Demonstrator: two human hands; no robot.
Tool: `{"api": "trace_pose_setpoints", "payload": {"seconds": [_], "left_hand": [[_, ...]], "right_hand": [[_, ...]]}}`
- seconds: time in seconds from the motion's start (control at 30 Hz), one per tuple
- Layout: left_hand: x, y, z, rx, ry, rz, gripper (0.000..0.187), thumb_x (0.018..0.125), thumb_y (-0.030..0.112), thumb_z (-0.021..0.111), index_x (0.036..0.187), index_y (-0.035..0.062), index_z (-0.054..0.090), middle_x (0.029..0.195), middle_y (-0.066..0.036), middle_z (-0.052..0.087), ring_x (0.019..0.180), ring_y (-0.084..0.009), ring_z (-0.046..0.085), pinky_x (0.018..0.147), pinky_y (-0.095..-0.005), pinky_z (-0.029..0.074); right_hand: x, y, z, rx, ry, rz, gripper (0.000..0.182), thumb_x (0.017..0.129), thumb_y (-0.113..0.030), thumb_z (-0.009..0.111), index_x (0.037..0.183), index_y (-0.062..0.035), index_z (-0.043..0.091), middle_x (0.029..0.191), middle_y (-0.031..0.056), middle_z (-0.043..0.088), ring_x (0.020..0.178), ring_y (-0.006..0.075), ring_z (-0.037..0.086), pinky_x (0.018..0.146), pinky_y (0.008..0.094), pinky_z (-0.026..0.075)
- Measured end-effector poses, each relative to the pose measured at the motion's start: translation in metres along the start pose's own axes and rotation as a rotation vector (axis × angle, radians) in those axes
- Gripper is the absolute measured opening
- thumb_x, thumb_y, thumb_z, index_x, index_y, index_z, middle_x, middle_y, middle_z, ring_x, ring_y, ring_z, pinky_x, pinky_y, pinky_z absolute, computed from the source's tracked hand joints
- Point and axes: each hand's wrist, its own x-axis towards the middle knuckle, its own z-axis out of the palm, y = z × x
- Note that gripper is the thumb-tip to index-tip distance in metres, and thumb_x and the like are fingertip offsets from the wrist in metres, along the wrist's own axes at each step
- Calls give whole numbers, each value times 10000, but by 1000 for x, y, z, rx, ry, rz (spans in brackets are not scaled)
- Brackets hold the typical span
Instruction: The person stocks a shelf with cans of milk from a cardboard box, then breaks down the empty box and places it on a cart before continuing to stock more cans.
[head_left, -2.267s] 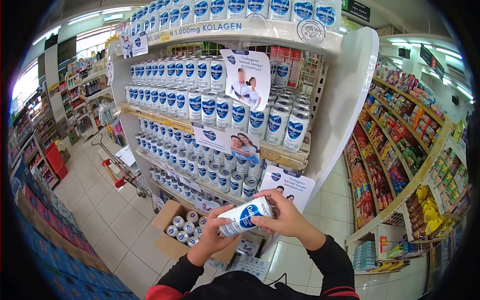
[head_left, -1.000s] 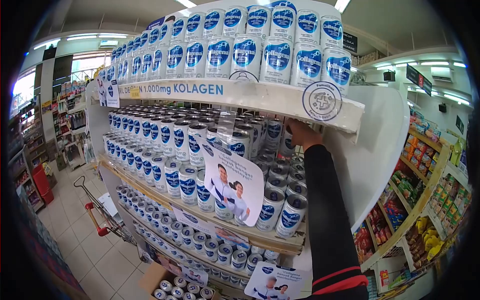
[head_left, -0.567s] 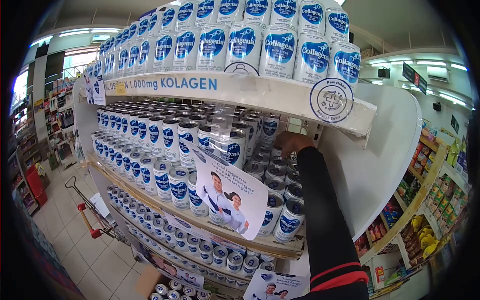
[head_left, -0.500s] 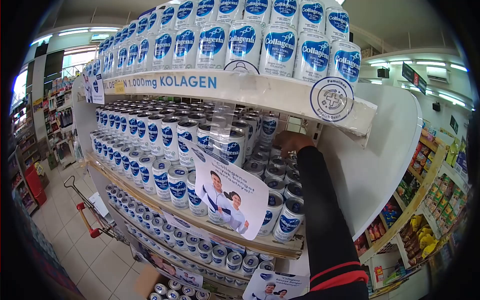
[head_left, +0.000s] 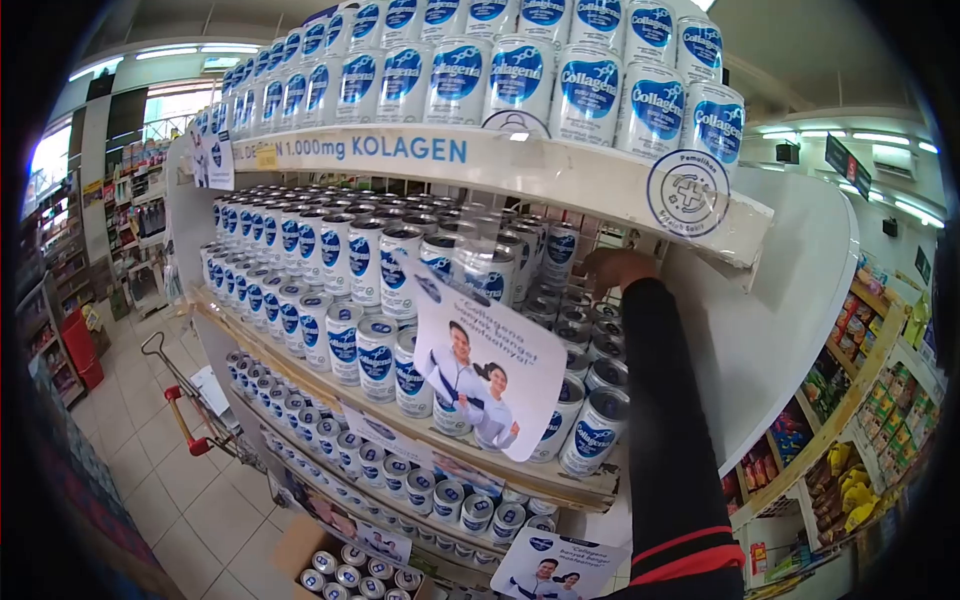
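My right hand (head_left: 612, 270) reaches deep into the middle shelf, at the back right corner under the top shelf board (head_left: 400, 150). Its fingers curl down over the tops of the white and blue Collagena cans (head_left: 580, 330) standing there. Whether the fingers grip a can is hidden by the hand itself. My black sleeve with a red cuff stripe (head_left: 670, 440) runs up from the bottom edge. My left hand is out of view. Rows of the same cans (head_left: 378, 350) fill the middle shelf to the left of the hand.
A paper advert (head_left: 485, 375) hangs off the shelf front. More cans stand on top (head_left: 520, 75) and on lower shelves (head_left: 420, 490). A cardboard box of cans (head_left: 340, 570) sits on the floor by a red-handled trolley (head_left: 185, 400). Snack shelves (head_left: 850, 400) line the right aisle.
2.3 s ago both hands held one can low by the box. Since then the view rose and my right hand went into the shelf's back corner, where it has barely shifted.
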Motion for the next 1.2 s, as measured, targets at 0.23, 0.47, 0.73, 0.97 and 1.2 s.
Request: {"api": "trace_pose_setpoints", "payload": {"seconds": [0.23,0.47,0.73,0.97,1.2], "left_hand": [[-33,39,-32,196,349,256,551,643,322,601,1173,292,450,1136,-135,375,1017,-362,347,814,-513,273],[-45,48,-42,187,641,356,484,579,344,638,1057,303,568,967,-70,494,868,-263,474,714,-389,362],[-47,40,-40,89,796,478,483,563,328,655,1023,216,561,967,-25,467,911,-218,425,765,-363,343],[-57,30,-51,19,748,569,536,550,331,665,1043,188,509,990,-26,453,944,-224,413,792,-363,310],[-54,21,-55,4,585,681,538,590,322,680,1063,148,492,999,-50,451,963,-252,415,818,-367,323]], "right_hand": [[-28,-18,-26,52,298,-145,243,687,-127,532,870,16,603,943,207,582,893,339,569,742,398,454],[-112,-43,-31,-62,439,-766,208,686,25,514,878,-3,589,875,193,594,824,316,570,690,357,453],[-313,-160,3,-6,854,-542,206,723,-16,547,924,-50,580,720,107,552,634,279,523,557,335,400],[-325,-301,111,774,564,-899,254,669,-29,595,918,-45,548,750,78,527,683,248,529,592,338,414],[-258,-411,312,550,-22,-922,180,704,-55,540,883,-53,526,869,121,541,707,284,586,626,388,455]]}}
